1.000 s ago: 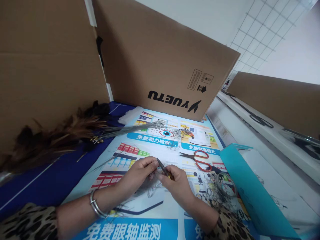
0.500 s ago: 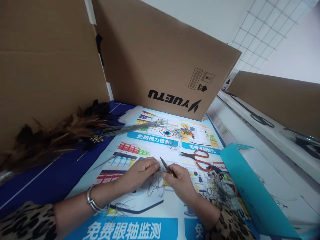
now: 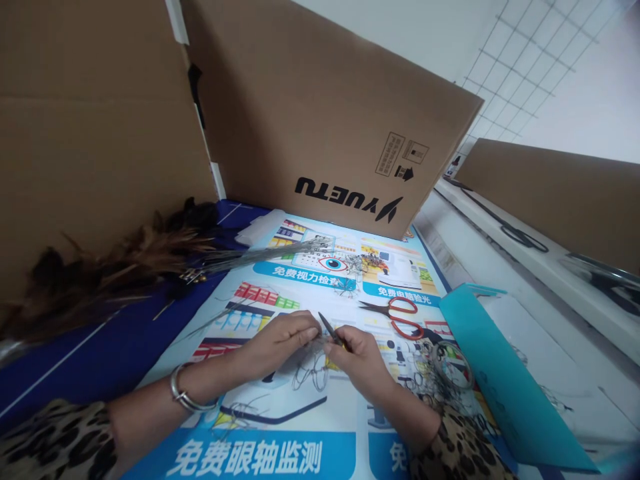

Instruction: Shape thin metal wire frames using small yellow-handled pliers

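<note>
My left hand (image 3: 294, 335) is closed, thumb and fingertips pinching thin looped wire (image 3: 311, 375) that hangs just beneath both hands. My right hand (image 3: 359, 352) is wrapped around a slim dark pointed tool (image 3: 330, 328), its tip sticking up to the left. The right thumb and fingertip also meet the wire close to the left fingertips; exactly where they touch is too small to make out. Red-handled scissors (image 3: 406, 319) lie just beyond my right hand. Beside my right forearm is a tangle of wire pieces with a wire coil (image 3: 454, 365).
A printed poster (image 3: 340, 427) covers the table. A bundle of straight wires (image 3: 265, 255) and brown-black feathers (image 3: 125, 257) lie at the left. Cardboard panels (image 3: 325, 113) stand behind. A teal folder-like piece (image 3: 505, 380) borders the right, with a white ledge (image 3: 540, 260) farther over.
Both hands stay together at nearly the same spot, with only slight finger movement. The pointed tool has shifted a touch left. The view has moved slightly.
</note>
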A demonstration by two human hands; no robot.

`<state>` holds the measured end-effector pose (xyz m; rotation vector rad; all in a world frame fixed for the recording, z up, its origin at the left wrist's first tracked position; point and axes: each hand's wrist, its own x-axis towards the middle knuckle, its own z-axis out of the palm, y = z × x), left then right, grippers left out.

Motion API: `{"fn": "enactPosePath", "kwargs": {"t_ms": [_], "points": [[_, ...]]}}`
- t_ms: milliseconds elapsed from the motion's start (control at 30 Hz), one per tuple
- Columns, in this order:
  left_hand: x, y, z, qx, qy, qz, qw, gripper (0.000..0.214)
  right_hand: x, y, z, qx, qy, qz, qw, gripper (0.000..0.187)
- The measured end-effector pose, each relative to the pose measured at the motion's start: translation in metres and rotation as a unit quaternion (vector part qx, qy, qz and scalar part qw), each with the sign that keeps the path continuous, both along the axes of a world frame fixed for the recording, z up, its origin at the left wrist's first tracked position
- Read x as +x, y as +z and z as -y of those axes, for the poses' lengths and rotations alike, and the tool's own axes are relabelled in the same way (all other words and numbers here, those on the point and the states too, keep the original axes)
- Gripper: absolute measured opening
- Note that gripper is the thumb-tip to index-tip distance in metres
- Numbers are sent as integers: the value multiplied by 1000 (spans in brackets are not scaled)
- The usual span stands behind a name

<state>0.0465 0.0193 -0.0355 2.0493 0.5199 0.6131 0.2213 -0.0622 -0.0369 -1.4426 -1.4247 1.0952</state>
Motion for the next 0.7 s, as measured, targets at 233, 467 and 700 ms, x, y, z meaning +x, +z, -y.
{"fn": "enactPosePath", "kwargs": {"t_ms": [233, 467, 700], "points": [[2, -2, 4, -131, 28, 27, 991, 33, -1, -2, 0, 6, -4, 22, 1000, 21], [1, -1, 2, -123, 110, 43, 985, 27, 12, 6, -3, 61, -10, 185, 981, 12], [-2, -1, 0, -121, 142, 60, 981, 25, 20, 8, -7, 76, 20, 276, 958, 7]]}}
